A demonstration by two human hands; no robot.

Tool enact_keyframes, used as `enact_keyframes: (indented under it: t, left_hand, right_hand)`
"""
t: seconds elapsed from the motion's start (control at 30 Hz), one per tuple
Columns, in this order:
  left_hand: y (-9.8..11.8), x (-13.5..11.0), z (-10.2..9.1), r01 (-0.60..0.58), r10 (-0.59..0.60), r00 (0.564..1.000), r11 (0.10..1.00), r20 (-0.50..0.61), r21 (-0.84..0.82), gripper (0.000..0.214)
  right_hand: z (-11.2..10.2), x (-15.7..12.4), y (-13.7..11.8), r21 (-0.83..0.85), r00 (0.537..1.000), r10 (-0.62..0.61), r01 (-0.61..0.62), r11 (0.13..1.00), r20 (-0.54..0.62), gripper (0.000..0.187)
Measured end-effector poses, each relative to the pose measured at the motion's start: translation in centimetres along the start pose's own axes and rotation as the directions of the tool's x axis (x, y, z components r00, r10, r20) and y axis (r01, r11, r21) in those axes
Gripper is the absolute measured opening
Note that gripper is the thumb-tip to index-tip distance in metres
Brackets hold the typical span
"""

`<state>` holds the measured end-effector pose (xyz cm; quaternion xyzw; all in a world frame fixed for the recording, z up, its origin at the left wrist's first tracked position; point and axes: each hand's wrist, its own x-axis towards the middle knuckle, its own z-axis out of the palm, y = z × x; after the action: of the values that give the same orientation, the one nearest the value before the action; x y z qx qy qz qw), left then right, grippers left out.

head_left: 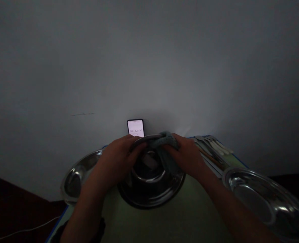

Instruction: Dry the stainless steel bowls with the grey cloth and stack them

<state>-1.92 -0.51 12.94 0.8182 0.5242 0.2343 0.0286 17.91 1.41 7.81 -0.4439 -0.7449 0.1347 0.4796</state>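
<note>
A shiny steel bowl (151, 197) is in front of me, low in the middle of the view. My left hand (122, 153) is closed around the far left part of its rim, thumb on the inner side. A grey-green cloth (168, 158) is pinched in my right hand (187, 152); it folds over the far rim and hangs down inside the bowl. The fingers behind the rim are hidden on both hands. The picture is dark, so whether the bowl touches the table is unclear.
A phone (135, 127) showing a running timer leans against the grey wall (149, 67). Steel oval dishes stand at left (72, 182) and right (255, 199) on the green-topped table (149, 226). Several pieces of cutlery (214, 148) lie at the back right. A white cord (25, 231) runs lower left.
</note>
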Motion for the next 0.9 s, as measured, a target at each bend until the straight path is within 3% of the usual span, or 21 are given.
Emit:
enact_keyframes:
  t: [0.1, 0.23, 0.37, 0.53, 0.7, 0.83, 0.9]
  left_hand:
    - [-0.3, 0.0, -0.3, 0.117, -0.133, 0.984, 0.985, -0.122, -0.128, 0.034]
    - [-0.1, -0.3, -0.5, 0.223, -0.311, 0.919, 0.916, -0.243, -0.332, 0.036]
    - [0.2, -0.4, -0.3, 0.173, -0.333, 0.884, 0.885, -0.328, -0.433, 0.039]
    - [0.7, -0.5, -0.4, 0.19, -0.289, 0.88, 0.941, -0.378, -0.28, 0.035]
    - [0.5, -0.3, -0.3, 0.101, -0.122, 0.939, 0.992, -0.323, -0.08, 0.031]
    - [0.3, 0.0, 0.0, -0.047, 0.044, 0.99, 0.999, -0.137, -0.023, 0.031]
    - [0.3, 0.0, -0.2, -0.084, 0.082, 0.995, 0.996, -0.056, -0.038, 0.031]
  right_hand:
    - [0.3, 0.1, 0.4, 0.089, 0.989, 0.092, -0.082, 0.993, -0.113, 0.02]
    - [0.8, 0.0, 0.5, 0.201, 0.959, 0.191, -0.149, 0.968, -0.209, 0.03]
    - [1.3, -0.1, 0.7, 0.297, 0.932, 0.3, -0.234, 0.926, -0.203, 0.039]
    - [0.6, 0.1, 1.1, 0.25, 0.95, 0.264, -0.219, 0.943, -0.164, 0.036]
    - [-0.4, 0.1, 0.5, 0.115, 0.996, 0.08, -0.077, 0.99, -0.029, 0.025]
    - [-0.4, -0.2, -0.2, 0.094, 0.987, -0.031, 0.016, 0.995, 0.156, 0.019]
    - [-0.3, -0.3, -0.3, 0.071, 0.984, -0.053, 0.042, 0.997, 0.171, 0.016]
